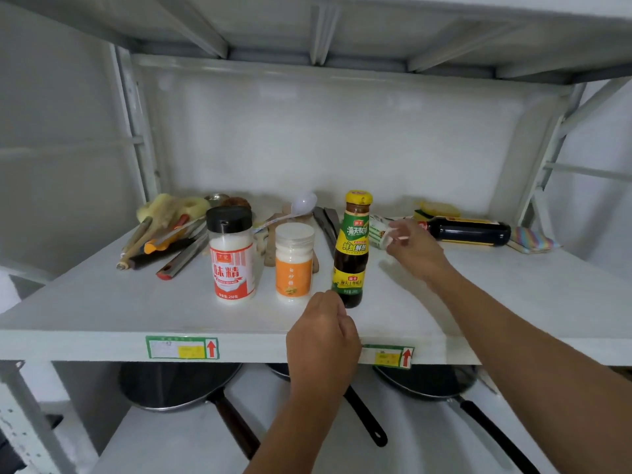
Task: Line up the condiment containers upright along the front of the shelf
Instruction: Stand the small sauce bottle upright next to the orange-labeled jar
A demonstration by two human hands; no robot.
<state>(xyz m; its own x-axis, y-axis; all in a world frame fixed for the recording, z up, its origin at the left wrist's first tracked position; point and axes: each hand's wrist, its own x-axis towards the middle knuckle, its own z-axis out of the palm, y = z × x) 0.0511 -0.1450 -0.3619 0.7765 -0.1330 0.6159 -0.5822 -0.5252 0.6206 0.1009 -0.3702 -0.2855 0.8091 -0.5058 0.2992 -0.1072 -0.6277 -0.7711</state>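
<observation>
white shelf [102, 313], three upright containers [294, 263], utensils [164, 241]

Read 味精 and 250 on the red-labelled jar [232, 254]; just right of it, 白砂糖 faintly on the orange jar [294, 263]; further right, 海天 on the sauce bottle [352, 249]. Saw red arrows on shelf-edge stickers [182, 347] below.

The shelf [102, 313] looks like matt white painted metal, with glossy paper stickers on its front edge. The black-capped jar [232, 254] and orange-labelled jar [294, 265] appear translucent plastic, smooth. At three o'clock of them, the oyster sauce bottle [352, 251] is glossy dark glass (yellow plastic cap), and the lying bottle [468, 230] shines likewise.
</observation>
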